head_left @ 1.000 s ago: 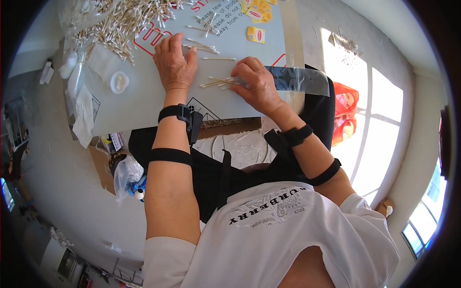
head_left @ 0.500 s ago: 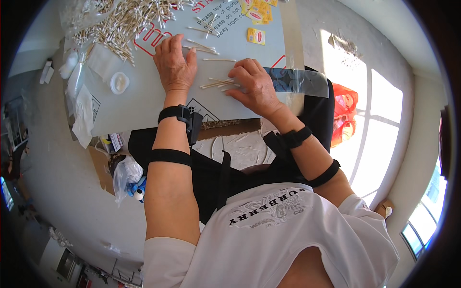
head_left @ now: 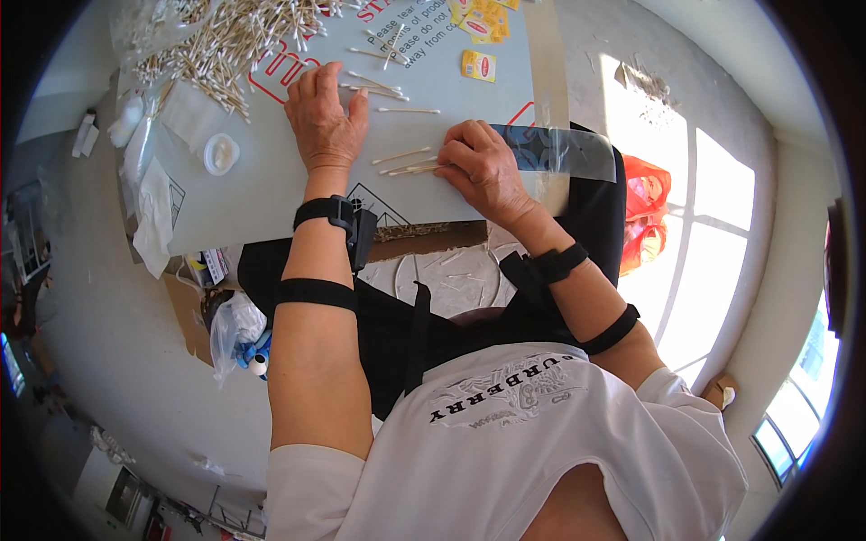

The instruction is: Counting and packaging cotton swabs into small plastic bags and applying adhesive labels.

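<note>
The right hand (head_left: 483, 167) pinches a small bundle of cotton swabs (head_left: 410, 167) in closed fingers, the swabs jutting leftward over the worktop (head_left: 271, 194). The left hand (head_left: 323, 117) lies flat and open beside them, holding nothing, loose swabs just ahead of its fingertips.

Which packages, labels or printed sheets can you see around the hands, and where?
Clear plastic sleeve: flat, see-through, under the right hand.
Small yellow-red label: rectangular, far side of the board.
Yellow label cluster: top edge.
Grey board: red and black print.
Crumpled clear bag: floor, lower left.
</note>
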Tool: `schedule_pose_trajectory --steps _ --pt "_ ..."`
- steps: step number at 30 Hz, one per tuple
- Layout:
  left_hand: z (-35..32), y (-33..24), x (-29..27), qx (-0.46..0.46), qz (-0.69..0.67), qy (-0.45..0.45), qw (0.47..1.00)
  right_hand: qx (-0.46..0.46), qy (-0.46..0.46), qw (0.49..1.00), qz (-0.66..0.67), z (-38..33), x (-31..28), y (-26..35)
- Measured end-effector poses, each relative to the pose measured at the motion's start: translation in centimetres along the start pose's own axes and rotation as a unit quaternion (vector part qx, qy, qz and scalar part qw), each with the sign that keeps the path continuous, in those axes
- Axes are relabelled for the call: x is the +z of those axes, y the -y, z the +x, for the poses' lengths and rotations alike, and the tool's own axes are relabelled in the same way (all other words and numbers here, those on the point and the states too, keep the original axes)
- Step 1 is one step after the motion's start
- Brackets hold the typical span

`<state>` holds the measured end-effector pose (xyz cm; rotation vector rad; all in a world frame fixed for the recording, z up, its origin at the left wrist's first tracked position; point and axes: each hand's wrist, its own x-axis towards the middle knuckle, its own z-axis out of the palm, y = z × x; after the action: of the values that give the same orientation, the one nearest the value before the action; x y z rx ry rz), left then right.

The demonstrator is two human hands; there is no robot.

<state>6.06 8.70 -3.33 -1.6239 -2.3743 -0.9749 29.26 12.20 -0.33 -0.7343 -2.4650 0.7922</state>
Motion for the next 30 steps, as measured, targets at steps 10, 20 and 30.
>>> schedule_pose_trajectory --steps 10,20,30 --pt "0.1 0.0 -0.1 0.005 0.0 -0.006 1.0 0.003 -0.028 1.0 0.008 1.1 0.0 1.0" --pt "0.1 -0.1 -0.3 0.001 -0.017 -0.005 1.0 0.027 -0.104 0.994 -0.027 4.0 1.1 -0.1" --pt "0.1 -0.3 -0.5 0.008 -0.03 -0.001 1.0 0.044 -0.092 0.994 -0.041 8.4 2.9 -0.5"
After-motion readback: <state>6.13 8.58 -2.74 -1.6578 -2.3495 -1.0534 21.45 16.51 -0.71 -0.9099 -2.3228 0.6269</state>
